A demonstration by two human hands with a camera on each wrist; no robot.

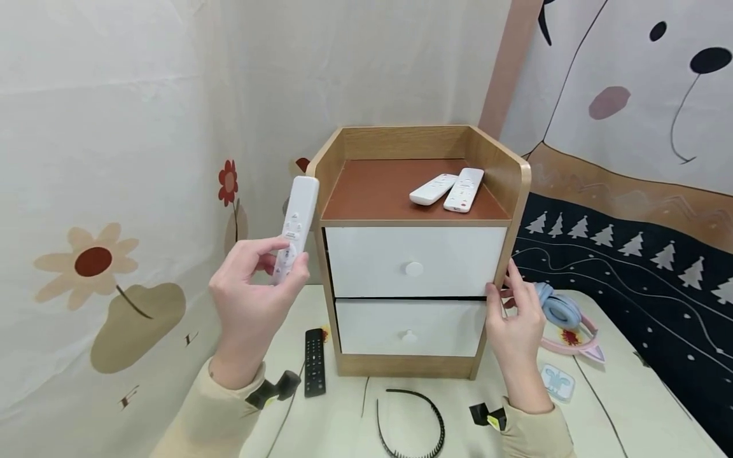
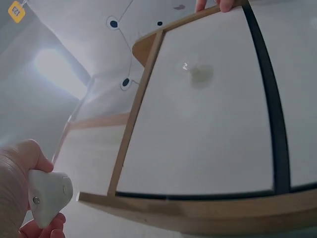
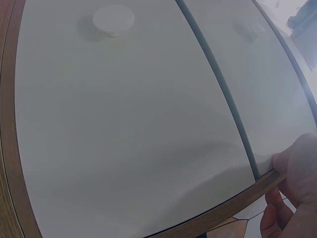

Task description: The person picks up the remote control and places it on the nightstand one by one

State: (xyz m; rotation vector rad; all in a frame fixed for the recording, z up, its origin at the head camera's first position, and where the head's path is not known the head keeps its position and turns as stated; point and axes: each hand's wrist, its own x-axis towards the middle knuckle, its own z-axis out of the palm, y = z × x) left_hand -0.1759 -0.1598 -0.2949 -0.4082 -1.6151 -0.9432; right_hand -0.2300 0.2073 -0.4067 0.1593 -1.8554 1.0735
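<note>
My left hand (image 1: 252,292) pinches a white game remote (image 1: 298,213) between thumb and fingers, raised beside the left edge of a small wooden cabinet (image 1: 329,299). The left wrist view shows one end of this remote (image 2: 49,196) between the fingers. On the cabinet's brown top lie two more white remotes, one (image 1: 433,189) leaning against the other (image 1: 464,189). My right hand (image 1: 518,318) grips the cabinet's right side edge, thumb in front and fingers around the side. Both white drawers, the upper (image 1: 366,261) and the lower (image 1: 372,327), are closed.
A black remote (image 1: 315,362) lies left of the cabinet's base, and a black headband (image 1: 439,420) in front. To the right are blue and pink headphones (image 1: 561,310) and a small white-and-blue case (image 1: 557,383). A printed cloth (image 1: 401,57) hangs behind.
</note>
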